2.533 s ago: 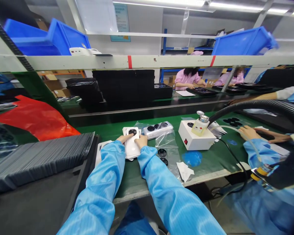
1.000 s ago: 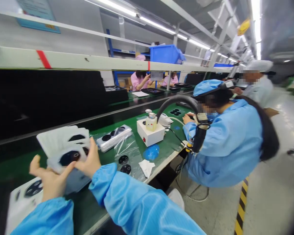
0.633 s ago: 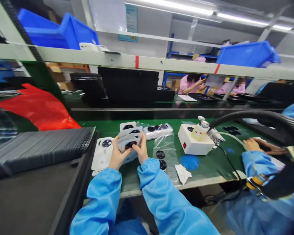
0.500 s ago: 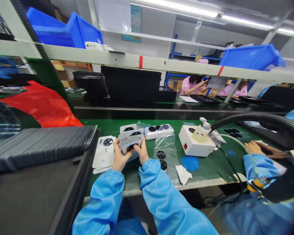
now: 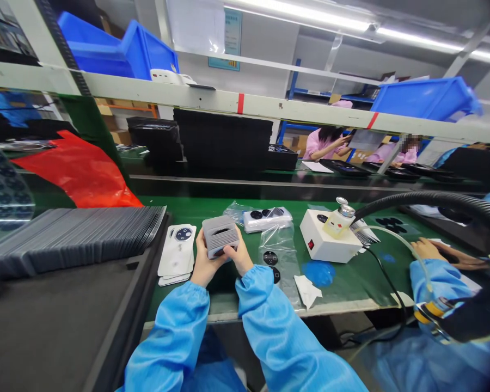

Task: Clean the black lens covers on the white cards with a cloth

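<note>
Both hands hold one stack of white phone back covers (image 5: 220,234) just above the green bench (image 5: 351,272), squared up with its edges toward me. My left hand (image 5: 203,265) grips the stack's left side and my right hand (image 5: 239,258) its right side, fingers closed on it. Left of my left hand, a few more white covers (image 5: 177,252) with dark round camera rings lie flat. Behind the stack lies a clear bag holding a bundle of covers (image 5: 267,218).
Dark thin sheets (image 5: 73,237) fan out on a black tray at left. A plastic bag with black rings (image 5: 271,261), a tissue (image 5: 308,287), a white box with a bottle (image 5: 330,239) and a black hose (image 5: 433,201) lie right. A co-worker's hands (image 5: 436,251) work at far right.
The fanned covers in my hands have been pushed together into one squared stack. The view swung back from the co-worker on the right to the bench in front of me.
</note>
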Available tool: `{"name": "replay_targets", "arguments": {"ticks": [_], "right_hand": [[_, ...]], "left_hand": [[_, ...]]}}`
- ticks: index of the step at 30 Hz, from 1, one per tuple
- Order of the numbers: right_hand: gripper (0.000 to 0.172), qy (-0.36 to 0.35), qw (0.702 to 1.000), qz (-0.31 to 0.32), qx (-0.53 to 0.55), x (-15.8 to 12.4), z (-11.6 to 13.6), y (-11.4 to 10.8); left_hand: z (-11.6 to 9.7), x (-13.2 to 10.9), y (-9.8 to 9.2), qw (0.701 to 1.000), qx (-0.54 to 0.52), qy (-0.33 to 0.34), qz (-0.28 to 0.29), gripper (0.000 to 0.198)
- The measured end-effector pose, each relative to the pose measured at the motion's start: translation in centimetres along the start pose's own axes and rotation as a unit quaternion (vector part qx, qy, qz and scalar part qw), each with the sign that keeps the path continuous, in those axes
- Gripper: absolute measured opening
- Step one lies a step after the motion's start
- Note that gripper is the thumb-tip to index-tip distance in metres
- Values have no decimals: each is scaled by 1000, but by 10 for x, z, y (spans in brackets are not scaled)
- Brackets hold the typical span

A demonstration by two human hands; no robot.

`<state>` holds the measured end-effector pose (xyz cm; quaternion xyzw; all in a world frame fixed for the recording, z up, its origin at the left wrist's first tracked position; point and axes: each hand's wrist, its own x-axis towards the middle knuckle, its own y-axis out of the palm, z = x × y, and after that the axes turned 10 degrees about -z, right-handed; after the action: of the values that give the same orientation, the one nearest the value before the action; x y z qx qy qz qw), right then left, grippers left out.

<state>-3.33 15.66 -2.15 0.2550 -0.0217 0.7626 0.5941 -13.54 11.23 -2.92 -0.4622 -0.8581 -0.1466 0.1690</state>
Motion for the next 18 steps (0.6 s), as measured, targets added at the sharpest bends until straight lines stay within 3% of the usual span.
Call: {"name": "replay_targets", "arguments": {"ticks": [4,11,15,18], "right_hand": [[105,2,1000,-17,-27,-3,-1,-3],[139,-50,992,-77,-87,-14,5,-1],[139,-45,994,-48,-91,-12,5,-7],[134,-34,997,-12,-73,-6,5,-15]], "left_hand": [[7,0,3,999,22,-17,-37,37],[13,-13,28,990,62,-40,-119,37],[3,-17,17,995,63,-46,-64,37],[-2,-6,-7,995,46,-67,62,34]]}}
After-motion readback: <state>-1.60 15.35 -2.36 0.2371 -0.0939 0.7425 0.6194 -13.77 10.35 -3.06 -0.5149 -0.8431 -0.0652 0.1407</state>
